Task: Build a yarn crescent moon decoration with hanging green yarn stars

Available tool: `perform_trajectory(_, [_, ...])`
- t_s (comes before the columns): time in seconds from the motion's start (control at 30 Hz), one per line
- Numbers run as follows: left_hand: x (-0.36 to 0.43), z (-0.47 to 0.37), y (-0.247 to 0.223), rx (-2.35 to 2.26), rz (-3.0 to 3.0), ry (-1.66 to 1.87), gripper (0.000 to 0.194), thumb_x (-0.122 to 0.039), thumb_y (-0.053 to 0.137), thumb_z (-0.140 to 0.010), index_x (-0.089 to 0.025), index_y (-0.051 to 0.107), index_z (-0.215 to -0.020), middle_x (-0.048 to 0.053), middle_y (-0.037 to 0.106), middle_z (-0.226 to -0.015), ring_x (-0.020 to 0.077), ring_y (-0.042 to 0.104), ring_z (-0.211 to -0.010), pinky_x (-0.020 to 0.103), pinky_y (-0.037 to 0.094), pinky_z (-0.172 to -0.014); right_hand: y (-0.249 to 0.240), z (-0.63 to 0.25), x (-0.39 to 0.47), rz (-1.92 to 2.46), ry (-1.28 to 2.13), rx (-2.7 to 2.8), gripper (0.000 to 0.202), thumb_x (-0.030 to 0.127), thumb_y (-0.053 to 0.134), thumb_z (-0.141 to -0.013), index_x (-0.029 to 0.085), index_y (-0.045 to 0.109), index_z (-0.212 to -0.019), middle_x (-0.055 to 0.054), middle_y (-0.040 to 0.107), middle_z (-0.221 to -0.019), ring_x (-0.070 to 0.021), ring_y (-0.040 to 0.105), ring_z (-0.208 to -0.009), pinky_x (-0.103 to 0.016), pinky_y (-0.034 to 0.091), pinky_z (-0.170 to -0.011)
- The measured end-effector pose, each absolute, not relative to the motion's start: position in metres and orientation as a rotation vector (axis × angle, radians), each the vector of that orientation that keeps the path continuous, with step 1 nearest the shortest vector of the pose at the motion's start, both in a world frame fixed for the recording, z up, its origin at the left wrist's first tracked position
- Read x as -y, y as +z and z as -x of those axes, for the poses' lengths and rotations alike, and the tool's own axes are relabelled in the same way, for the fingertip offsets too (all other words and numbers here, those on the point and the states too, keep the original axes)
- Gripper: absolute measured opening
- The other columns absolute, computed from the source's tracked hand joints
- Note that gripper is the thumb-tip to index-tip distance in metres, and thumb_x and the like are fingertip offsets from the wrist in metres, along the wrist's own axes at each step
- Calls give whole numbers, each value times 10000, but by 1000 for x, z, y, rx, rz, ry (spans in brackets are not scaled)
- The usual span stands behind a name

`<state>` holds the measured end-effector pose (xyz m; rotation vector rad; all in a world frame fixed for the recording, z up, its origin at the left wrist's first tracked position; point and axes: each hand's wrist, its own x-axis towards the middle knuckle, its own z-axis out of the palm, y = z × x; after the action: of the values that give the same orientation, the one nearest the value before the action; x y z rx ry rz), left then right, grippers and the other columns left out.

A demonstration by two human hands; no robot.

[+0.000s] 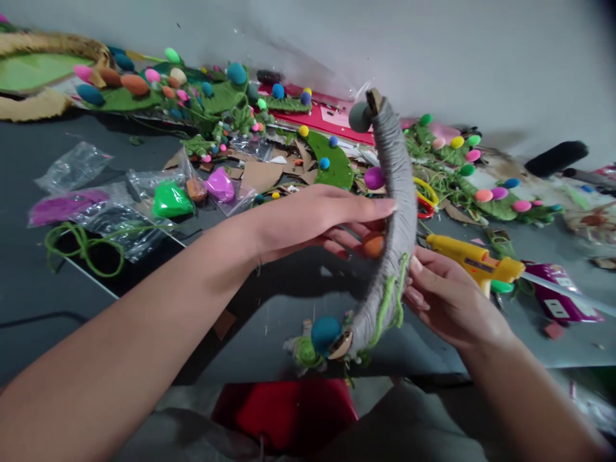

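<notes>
Upright in front of me is a curved, grey yarn-wrapped crescent (398, 170) with bare cardboard showing at both ends. My left hand (322, 221) grips its inner side, the thumb on the grey yarn and the other fingers partly behind it. On the outer side, lower down, my right hand (447, 295) pinches the edge with thumb and fingers. Green yarn strands (385, 301) run along the lower part. A grey ball (360, 117), a purple ball (374, 178), an orange ball (373, 244) and a teal ball (327, 335) sit along its inner side.
A yellow glue gun (471, 256) lies right of my right hand, near a purple packet (558, 292). Plastic bags with green clay (171, 199) and green yarn (84, 247) are at left. Felt leaves with colourful balls (129, 96) and cardboard scraps (262, 174) line the back.
</notes>
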<state>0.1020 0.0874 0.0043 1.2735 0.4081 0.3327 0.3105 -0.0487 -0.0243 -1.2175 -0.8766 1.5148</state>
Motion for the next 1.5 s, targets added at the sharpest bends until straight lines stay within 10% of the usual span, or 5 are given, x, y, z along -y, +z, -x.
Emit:
perform_trajectory(0.4, [-82, -110, -9, -423, -1103, 348, 84, -279, 781, -803, -197, 775, -825, 16, 712, -850, 83, 574, -657, 201, 439, -593, -18, -304, 45, 1392, 1353, 877, 228, 403, 692, -927, 198, 641, -840, 31, 468, -686, -69, 368, -553, -223, 234, -477])
perform_trajectory(0.8, [-82, -116, -15, -537, -933, 426, 93, -173, 809, -743, -199, 729, -704, -38, 673, -722, 46, 518, -559, 178, 355, -509, -15, -288, 52, 1554, -185, 1656, 390, 166, 707, -879, 323, 667, -1233, -91, 653, -1190, -294, 615, -1112, -481, 533, -899])
perform_trajectory(1.1, [-79, -120, -14, -689, -1028, 582, 174, -199, 767, -759, -177, 616, -676, -40, 506, -666, 52, 397, -527, 220, 297, -497, -15, -289, 50, 1576, -9, 1793, 403, 175, 616, -921, 260, 588, -1314, -109, 648, -1335, -287, 613, -1249, -503, 505, -1058])
perform_trajectory(1.5, [-78, -120, -14, -720, -1029, 633, 84, -192, 741, -740, -162, 663, -741, -10, 598, -759, 70, 518, -621, 198, 358, -524, -12, -289, 57, 1642, 99, 2135, 558, 270, 525, -971, 271, 470, -1527, -108, 296, -1678, -338, 343, -1523, -571, 375, -1192])
